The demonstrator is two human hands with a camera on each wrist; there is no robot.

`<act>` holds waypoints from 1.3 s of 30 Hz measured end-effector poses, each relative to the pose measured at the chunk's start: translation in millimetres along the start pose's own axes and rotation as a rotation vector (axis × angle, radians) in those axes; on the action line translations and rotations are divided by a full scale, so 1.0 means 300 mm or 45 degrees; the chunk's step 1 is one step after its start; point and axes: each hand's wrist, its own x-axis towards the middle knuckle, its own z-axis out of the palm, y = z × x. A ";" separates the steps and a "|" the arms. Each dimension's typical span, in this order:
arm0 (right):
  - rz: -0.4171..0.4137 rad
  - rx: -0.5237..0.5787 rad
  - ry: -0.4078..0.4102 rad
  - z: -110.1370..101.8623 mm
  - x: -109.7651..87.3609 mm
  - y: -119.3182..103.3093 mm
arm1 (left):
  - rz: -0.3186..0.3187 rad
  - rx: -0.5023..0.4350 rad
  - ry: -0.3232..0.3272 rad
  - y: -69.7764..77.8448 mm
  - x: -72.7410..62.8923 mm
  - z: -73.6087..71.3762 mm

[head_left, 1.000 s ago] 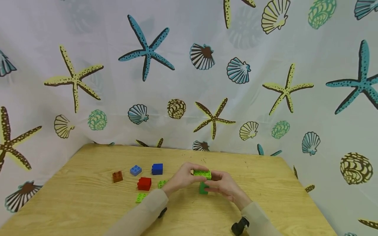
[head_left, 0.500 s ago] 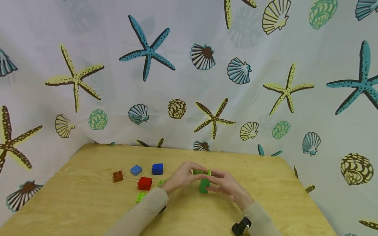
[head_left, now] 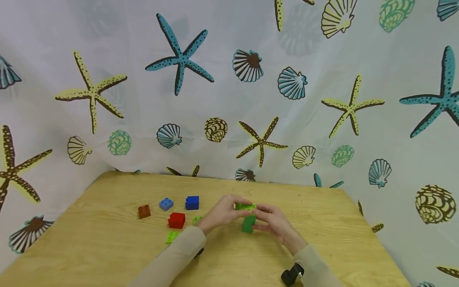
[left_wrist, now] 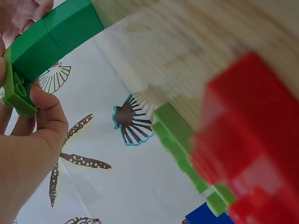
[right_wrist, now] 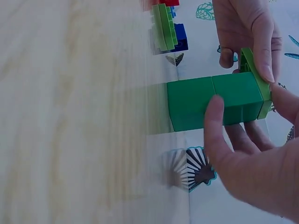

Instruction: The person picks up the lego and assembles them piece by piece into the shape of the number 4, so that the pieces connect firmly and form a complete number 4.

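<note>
Two dark green bricks (right_wrist: 215, 100) stand stacked as a tower on the table, with a long lime green brick (head_left: 245, 207) across the top. In the left wrist view, the lime brick (left_wrist: 18, 95) juts past the tower, its hollow underside showing. My left hand (head_left: 223, 214) pinches this jutting end between thumb and fingers. My right hand (head_left: 275, 224) holds the tower from the right; in the right wrist view one fingertip lies on the green side near the seam and other fingers reach behind. Another right fingertip touches the lime brick's end.
Left of my hands lie a red brick (head_left: 176, 220), a dark blue brick (head_left: 192, 202), a light blue brick (head_left: 166, 204), a brown brick (head_left: 144, 211) and two lime bricks, one (head_left: 172, 237) nearer me. A patterned curtain (head_left: 215, 99) hangs behind the wooden table (head_left: 107, 239).
The lime brick has shifted slightly on the tower, and more of the dark green bricks shows below it. My right fingers have changed position a little. The head view has tilted slightly.
</note>
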 end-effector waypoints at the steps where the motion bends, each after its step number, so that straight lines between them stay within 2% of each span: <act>1: -0.010 -0.019 0.033 0.000 0.000 -0.003 | 0.005 0.005 0.000 0.003 0.003 -0.002; 4: -0.053 -0.076 0.119 0.004 -0.001 -0.011 | 0.019 0.020 -0.002 0.009 0.012 -0.008; 9: -0.120 -0.147 0.139 0.017 -0.006 -0.012 | 0.026 -0.008 -0.016 -0.001 0.016 -0.011; 15: -0.137 -0.190 0.109 0.017 -0.003 0.000 | -0.081 -0.134 -0.052 -0.021 -0.007 -0.036; 20: -0.137 -0.186 0.114 0.015 0.002 -0.007 | -0.135 -0.271 -0.111 -0.029 -0.035 -0.090; 24: -0.137 -0.196 0.118 0.016 0.009 -0.017 | -0.179 -0.311 -0.141 -0.037 -0.055 -0.132; 28: -0.124 -0.219 0.123 0.012 0.020 -0.022 | -0.220 -0.311 -0.134 -0.046 -0.071 -0.159; 37: -0.138 -0.227 0.115 0.009 0.023 -0.020 | -0.177 -0.285 -0.114 -0.090 -0.093 -0.199; 39: -0.141 -0.226 0.106 0.005 0.019 -0.016 | -0.192 -0.268 -0.108 -0.103 -0.099 -0.204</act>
